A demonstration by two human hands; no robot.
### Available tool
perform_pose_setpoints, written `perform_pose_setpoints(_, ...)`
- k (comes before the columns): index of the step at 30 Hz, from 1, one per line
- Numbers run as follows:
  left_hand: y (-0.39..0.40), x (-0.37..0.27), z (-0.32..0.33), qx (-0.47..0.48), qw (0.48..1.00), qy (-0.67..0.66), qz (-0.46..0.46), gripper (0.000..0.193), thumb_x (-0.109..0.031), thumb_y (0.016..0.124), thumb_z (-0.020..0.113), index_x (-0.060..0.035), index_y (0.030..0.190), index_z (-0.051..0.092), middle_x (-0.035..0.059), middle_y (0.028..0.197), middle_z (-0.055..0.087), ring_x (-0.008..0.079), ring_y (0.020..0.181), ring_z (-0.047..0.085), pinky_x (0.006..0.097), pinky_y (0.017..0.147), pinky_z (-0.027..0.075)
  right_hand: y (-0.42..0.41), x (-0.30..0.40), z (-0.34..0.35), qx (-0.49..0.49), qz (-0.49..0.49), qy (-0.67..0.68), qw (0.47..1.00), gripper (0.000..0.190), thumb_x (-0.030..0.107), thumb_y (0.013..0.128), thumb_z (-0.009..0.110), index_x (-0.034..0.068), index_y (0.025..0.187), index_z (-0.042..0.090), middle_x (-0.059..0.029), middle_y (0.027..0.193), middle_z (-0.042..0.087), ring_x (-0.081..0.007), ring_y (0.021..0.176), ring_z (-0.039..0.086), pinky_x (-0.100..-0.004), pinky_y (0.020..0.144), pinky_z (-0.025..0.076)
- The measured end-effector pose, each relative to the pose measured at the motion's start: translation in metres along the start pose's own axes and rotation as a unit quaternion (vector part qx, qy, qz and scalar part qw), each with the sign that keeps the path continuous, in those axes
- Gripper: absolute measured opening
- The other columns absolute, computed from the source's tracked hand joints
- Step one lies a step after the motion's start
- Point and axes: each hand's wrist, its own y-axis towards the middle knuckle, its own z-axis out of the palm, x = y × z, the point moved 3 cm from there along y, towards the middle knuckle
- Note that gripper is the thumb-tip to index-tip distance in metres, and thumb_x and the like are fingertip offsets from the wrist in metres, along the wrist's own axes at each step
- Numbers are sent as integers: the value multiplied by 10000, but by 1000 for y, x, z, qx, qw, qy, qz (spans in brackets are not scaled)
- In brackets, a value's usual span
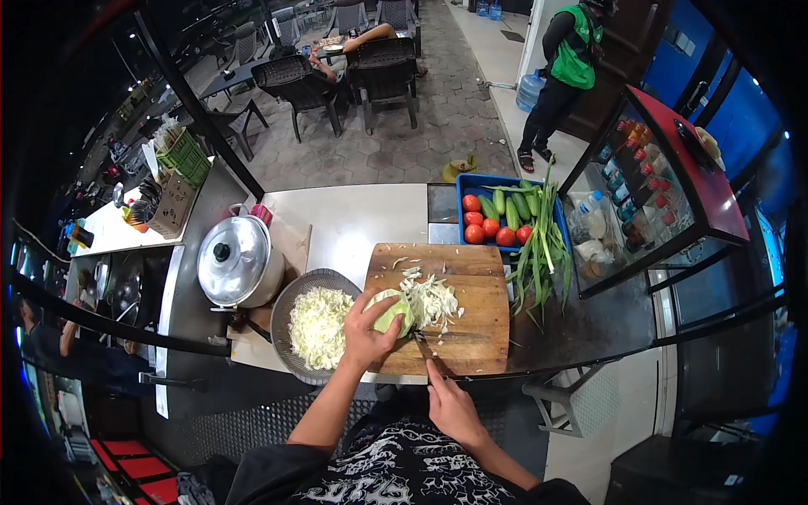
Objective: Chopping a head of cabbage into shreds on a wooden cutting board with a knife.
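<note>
My left hand (372, 328) grips a piece of green cabbage (390, 312) at the left side of a wooden cutting board (476, 315). In my right hand (451, 401) is a knife (424, 347), its blade low over the board just right of the cabbage piece; the tip is hard to make out. Shredded cabbage (432, 300) lies on the board beyond the blade. Left of the board, a grey perforated basket (287, 297) holds a heap of shredded cabbage (320, 325), close beside my left hand.
A lidded metal pot (233, 259) stands at the left. Behind the board, a blue tray (459, 208) holds tomatoes and cucumbers, with green onions (543, 252) over its right edge. A glass display case (650, 183) is at the right. A person in a green vest (571, 53) stands beyond the counter.
</note>
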Motion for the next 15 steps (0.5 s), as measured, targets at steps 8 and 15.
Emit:
perform_pose_setpoints(8,-11,-15,13,-79,992,31,-92,317,-108,829,762,-52,1140,730,204,1191,623,368,1096,633,426,929,519,-10,19,-79,-54,48,143,987,500,46,963,578,58,1457,505,-266,1123,685,-396,1018,695,-398,878,537)
perform_pose_setpoints(15,6,-23,-13,60,992,26,-105,314,-139,848,739,-108,1161,747,225,1317,582,392,1220,569,449,1014,474,19,37,-50,-132,-60,92,985,568,73,988,521,97,1541,391,-281,1068,649,-462,958,647,-490,875,511)
